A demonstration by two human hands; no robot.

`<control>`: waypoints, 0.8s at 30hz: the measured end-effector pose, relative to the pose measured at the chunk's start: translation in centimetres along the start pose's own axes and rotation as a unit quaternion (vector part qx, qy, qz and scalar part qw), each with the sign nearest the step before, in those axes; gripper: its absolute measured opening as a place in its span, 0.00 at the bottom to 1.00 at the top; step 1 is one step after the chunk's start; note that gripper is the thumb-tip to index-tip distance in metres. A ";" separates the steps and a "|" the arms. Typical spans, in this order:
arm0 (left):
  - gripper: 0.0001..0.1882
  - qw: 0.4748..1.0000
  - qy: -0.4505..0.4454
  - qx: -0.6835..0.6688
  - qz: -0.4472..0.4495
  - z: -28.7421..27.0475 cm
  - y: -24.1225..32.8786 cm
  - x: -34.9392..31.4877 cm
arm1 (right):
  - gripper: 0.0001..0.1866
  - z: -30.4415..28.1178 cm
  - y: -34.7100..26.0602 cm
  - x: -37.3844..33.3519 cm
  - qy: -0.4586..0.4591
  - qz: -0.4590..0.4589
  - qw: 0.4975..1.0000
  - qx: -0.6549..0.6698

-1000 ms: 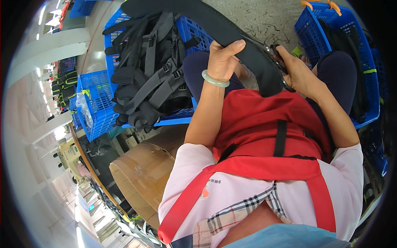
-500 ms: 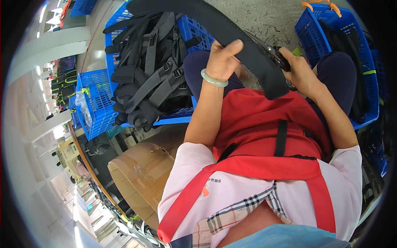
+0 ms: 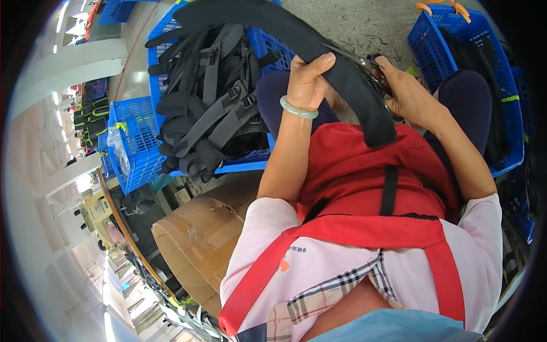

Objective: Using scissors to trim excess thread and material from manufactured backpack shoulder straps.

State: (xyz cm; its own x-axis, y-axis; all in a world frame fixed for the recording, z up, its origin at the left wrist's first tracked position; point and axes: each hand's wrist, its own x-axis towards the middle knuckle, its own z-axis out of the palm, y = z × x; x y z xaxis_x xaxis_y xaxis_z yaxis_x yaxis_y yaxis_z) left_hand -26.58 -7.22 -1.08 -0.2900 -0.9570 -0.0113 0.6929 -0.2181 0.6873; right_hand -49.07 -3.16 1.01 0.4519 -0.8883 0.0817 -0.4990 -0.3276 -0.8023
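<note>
With the left hand clenched on the black padded strap and the right hand grasping small scissors, a slipping strap could meet the blades and get nicked.

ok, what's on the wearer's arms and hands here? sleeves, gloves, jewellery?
Both hands are bare, no gloves. The left hand has a pale green bangle on its wrist. The right hand shows no jewellery. Forearms are bare; short pale pink sleeves end near the elbows.
</note>
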 end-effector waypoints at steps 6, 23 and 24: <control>0.09 1.000 -0.007 -0.007 -0.008 0.2 -0.3 0.0 | 0.24 0.3 1.4 0.0 -0.034 0.040 0.999 -0.004; 0.09 0.999 0.010 -0.032 -0.007 0.9 -0.2 -0.1 | 0.25 -0.3 1.3 -0.2 -0.036 0.038 0.999 -0.008; 0.09 0.999 0.011 -0.032 -0.006 0.9 -0.2 -0.2 | 0.26 -0.5 1.1 -0.2 -0.044 0.036 0.998 0.006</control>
State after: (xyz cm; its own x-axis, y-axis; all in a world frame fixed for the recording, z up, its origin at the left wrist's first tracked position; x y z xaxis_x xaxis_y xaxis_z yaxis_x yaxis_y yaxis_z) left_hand -27.22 -6.86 -0.55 -0.2836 -0.9583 -0.0362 0.7300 -0.2402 0.6399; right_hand -50.08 -3.55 0.43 0.4785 -0.8776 -0.0284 -0.5233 -0.2591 -0.8118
